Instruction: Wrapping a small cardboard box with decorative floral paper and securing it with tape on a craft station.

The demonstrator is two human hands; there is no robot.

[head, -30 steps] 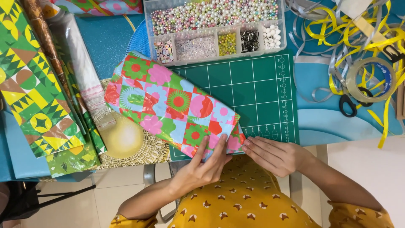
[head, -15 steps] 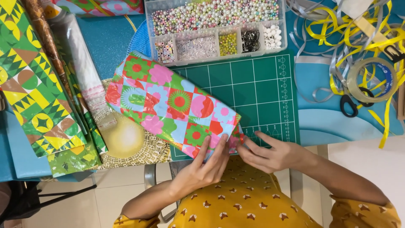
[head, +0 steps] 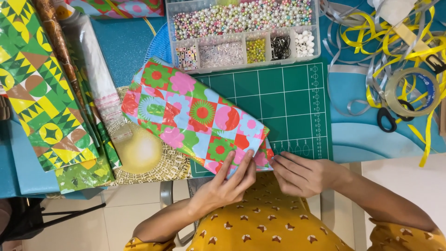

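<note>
Parcel: the wrapped parcel (head: 195, 116), in glossy paper printed with red, pink, green and pale blue flower squares, lies slantwise across the left part of the green cutting mat (head: 288, 102); its far end points toward the bead box, its near end sits at the table edge in front of you.

Left hand: your left hand (head: 230, 183) lies flat against the near end of the parcel, fingers long and close together, pressing the paper down. Nothing is gripped; it is a press, not a pinch.

Right hand: your right hand (head: 302, 174) sits just beside the left, at the parcel's near right corner. The fingertips are drawn together and touch the paper flap there. Whether they pinch the fold or only push on it, you cannot tell from this view.

Hands relative to each other: close together, almost touching, both at the same end.

Bead box: a clear compartment box (head: 244, 32) stands beyond the mat, with pastel beads in the long tray and small lots in the front cells.

Left of mat: rolls and folded sheets of green and yellow patterned paper (head: 42, 88), and a gold round mat (head: 139, 153) partly under the parcel.

Right of mat: a tangle of yellow and silver ribbon (head: 395, 42), a tape roll (head: 411, 93), and black-handled scissors (head: 388, 118), well apart from both hands.
</note>
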